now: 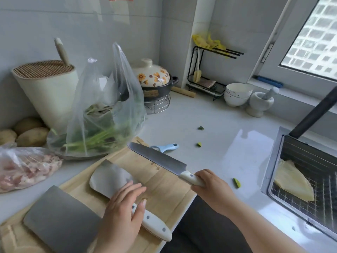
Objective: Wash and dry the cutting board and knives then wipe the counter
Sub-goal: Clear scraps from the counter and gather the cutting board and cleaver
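The right hand [211,187] had its fingers [202,175] curled tight round the white handle of a long knife [156,157]. Its blade reached away and leftward from them over the cutting board [164,196]. The left hand [122,210] laid its fingers [131,189], nearly straight and close together, across a curved knife [109,179] where blade met handle. That knife lay flat on the board. Left of those fingers a cleaver [60,218] rested on the same board. The board sat on the table [228,143], with green scraps [236,182] just right of the right fingers and the sink [271,161] farther right.
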The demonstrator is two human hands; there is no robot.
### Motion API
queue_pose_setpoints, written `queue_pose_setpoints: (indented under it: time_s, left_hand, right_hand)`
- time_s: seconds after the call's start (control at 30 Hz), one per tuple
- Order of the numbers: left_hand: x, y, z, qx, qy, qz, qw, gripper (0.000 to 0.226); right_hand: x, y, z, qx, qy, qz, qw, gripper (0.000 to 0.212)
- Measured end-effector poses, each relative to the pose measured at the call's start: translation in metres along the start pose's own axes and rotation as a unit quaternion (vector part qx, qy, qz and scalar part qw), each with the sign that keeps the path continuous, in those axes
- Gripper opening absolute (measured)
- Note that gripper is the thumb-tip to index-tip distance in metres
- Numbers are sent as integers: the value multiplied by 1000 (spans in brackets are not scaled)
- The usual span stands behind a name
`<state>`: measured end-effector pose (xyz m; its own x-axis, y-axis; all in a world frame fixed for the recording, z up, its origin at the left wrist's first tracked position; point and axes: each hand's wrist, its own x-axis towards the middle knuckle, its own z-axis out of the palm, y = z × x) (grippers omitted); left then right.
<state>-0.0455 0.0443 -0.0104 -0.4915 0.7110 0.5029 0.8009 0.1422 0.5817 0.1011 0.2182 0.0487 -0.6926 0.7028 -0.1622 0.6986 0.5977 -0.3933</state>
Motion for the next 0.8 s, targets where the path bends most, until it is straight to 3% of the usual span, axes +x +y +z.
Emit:
queue_pose_setpoints:
  time_s: [0.1, 0.2, 0.47, 0.6, 0.7, 0.8]
  left_hand:
    - [12, 26, 17, -34, 16, 33, 999, 20]
    - [24, 67, 40, -48, -16, 50, 997, 21]
    - [26, 193, 154, -154, -154, 67, 974, 30]
    - [20, 267, 213, -146, -228, 157, 950, 28]
    - [14, 303, 263, -147, -262, 164, 940, 27]
    - [9, 332, 308, -160, -281, 151, 934, 26]
  right_hand:
    - [-23, 32, -23, 31, 10, 31, 999, 22]
    - [-52, 78, -47, 95, 40, 77, 992, 15]
    - [-142, 240, -103, 216, 182, 170, 944, 35]
    - [-193, 338, -125, 231, 236, 241, 913, 34]
    - [-228, 412, -143, 233, 261, 291, 890, 25]
    - [-252, 479, -154, 199, 231, 336, 891, 27]
